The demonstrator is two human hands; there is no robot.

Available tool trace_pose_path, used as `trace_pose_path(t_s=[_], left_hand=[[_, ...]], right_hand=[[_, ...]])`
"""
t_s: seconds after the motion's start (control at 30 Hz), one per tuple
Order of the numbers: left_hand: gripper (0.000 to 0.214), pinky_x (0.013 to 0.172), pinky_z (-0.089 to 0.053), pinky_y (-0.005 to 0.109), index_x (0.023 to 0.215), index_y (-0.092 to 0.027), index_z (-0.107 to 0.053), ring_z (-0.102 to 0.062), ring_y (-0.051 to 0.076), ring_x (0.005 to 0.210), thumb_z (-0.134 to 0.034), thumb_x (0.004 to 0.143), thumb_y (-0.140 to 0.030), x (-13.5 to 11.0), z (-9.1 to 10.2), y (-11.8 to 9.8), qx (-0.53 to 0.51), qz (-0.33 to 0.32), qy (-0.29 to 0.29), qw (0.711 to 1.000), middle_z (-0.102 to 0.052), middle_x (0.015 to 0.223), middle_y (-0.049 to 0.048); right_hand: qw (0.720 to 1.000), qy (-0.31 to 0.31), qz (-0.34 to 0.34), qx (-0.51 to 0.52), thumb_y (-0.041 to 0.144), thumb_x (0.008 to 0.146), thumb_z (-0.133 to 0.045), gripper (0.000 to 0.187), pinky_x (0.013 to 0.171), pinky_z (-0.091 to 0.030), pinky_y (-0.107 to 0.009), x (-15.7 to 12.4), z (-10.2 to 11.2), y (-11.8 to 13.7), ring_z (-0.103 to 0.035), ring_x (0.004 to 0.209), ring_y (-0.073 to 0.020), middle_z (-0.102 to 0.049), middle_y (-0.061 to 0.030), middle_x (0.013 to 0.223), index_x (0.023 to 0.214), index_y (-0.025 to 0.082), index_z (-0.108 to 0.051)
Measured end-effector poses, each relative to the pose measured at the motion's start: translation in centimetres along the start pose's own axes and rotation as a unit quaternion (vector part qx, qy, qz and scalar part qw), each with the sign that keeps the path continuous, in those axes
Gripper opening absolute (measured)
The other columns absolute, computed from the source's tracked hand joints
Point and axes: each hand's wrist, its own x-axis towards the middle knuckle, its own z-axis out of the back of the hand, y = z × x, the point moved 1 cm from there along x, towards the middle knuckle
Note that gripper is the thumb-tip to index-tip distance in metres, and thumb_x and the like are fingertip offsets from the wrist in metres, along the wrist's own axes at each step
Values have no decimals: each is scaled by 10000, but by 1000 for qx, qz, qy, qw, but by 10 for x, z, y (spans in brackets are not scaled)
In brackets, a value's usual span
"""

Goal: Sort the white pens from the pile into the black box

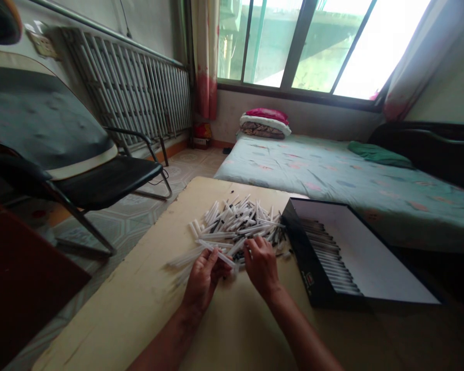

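My left hand point(201, 275) is closed around a whitish pen barrel point(220, 256), possibly more than one, slanting down to the right between thumb and fingers. My right hand point(261, 264) is just right of it, at the near edge of a pile of pen parts point(242, 216). Its fingers are bent together, and whatever they pinch is hidden. White tubes and small black pieces lie jumbled in that pile. To the right, an open black box point(299, 252) with a white inside holds a row of assembled-looking pens point(332, 257) side by side.
Everything rests on a pale, worn tabletop point(131, 309). A bed point(313, 159) with folded bedding point(265, 123) is beyond the table. On the left stand a black folding chair point(108, 178) and a metal rack point(135, 82) against the wall. A dark red surface point(23, 288) is at lower left.
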Motion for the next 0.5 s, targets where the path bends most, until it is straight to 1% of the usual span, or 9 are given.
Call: trace_pose_path(t_s=[0.1, 0.17, 0.23, 0.33, 0.4, 0.5], left_hand=[[155, 504, -523, 197, 836, -150, -540, -645, 111, 522, -643, 777, -250, -1, -1, -2, -21, 16, -14, 1000, -704, 679, 25], [86, 505, -530, 186, 834, -146, -549, -651, 107, 527, -602, 811, -209, -1, -1, -2, -40, 26, -25, 999, -706, 677, 29], [44, 504, -533, 177, 835, -141, -557, -652, 102, 527, -575, 831, -182, 0, 0, -3, -60, 35, -35, 997, -706, 676, 30], [29, 507, -544, 178, 847, -138, -564, -656, 100, 529, -547, 850, -161, 1, 2, -2, -85, 44, -46, 994, -701, 668, 23], [38, 507, -550, 182, 853, -137, -566, -659, 102, 533, -531, 860, -151, 2, 3, -2, -96, 48, -53, 993, -697, 662, 20], [37, 505, -553, 181, 854, -135, -566, -662, 103, 534, -531, 860, -142, 2, 4, -1, -103, 52, -58, 992, -693, 654, 18]], right_hand=[[993, -99, 14, 59, 175, 899, -458, 135, 773, -415, -327, -6, 23, 0, -534, 811, -198, -583, -52, 790, 866, 185, -589], [979, -170, 7, 111, 169, 900, -468, 102, 757, -439, -323, -17, 40, 4, -555, 791, -183, -595, -50, 807, 924, 178, -567], [960, -221, -19, 169, 151, 899, -470, 104, 723, -464, -299, -31, 54, 10, -582, 766, -160, -604, -47, 831, 968, 178, -543], [936, -245, -45, 249, 128, 891, -474, 138, 682, -489, -282, -54, 63, 22, -608, 733, -144, -613, -38, 833, 1002, 190, -529], [921, -248, -41, 296, 103, 883, -471, 169, 682, -499, -296, -64, 65, 29, -612, 730, -148, -612, -36, 822, 1014, 195, -526], [906, -250, -21, 342, 62, 872, -454, 218, 692, -501, -317, -69, 64, 34, -607, 755, -155, -605, -41, 821, 1029, 196, -524]])
